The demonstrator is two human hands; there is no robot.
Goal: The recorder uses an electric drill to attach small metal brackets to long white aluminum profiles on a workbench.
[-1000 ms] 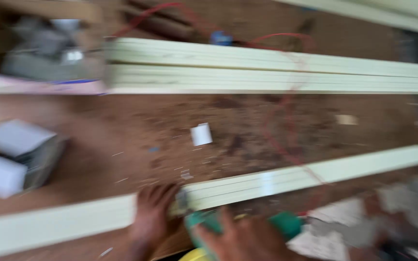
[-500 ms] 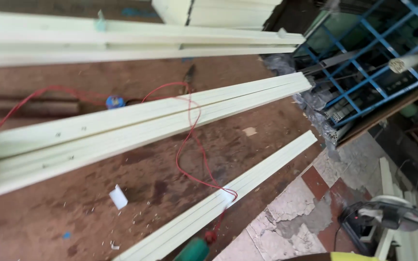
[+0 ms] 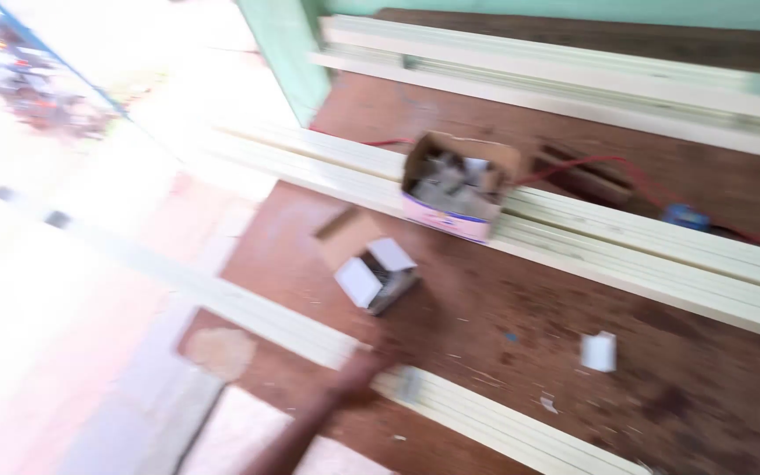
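- At the near edge of the tabletop (image 3: pixel 521 308), one hand (image 3: pixel 358 374) lay on a long pale strip of moulding (image 3: pixel 450 400). It reached in from the lower left, so it looked like the left hand, though the blur left that uncertain.
- Its grip seemed pressed flat on the strip, as if to steady it, but the smear hid the fingers and I could not tell whether they were spread or curled round the edge.
- No other hand was in view.
- The strip ran along the tabletop's front edge and overhung it at the left, above the tiled floor (image 3: pixel 222 422). The hand rested near the corner of the tabletop.
- Just beyond the hand, a small white box (image 3: pixel 371 274) sat open on the brown surface with its flaps up, its contents within easy reach.
- Farther back, a larger cardboard box (image 3: pixel 459 189) of grey pieces rested on a bundle of the same pale strips (image 3: pixel 661 255), which served it as a shelf.
- A red wire (image 3: pixel 600 167) trailed behind that bundle toward a small blue thing (image 3: pixel 683 215).
- A white scrap (image 3: pixel 598 352) and bits of debris lay loose on the wood to the right.
- More pale lengths (image 3: pixel 573 75) were stacked along the far side, parallel and out of the way.
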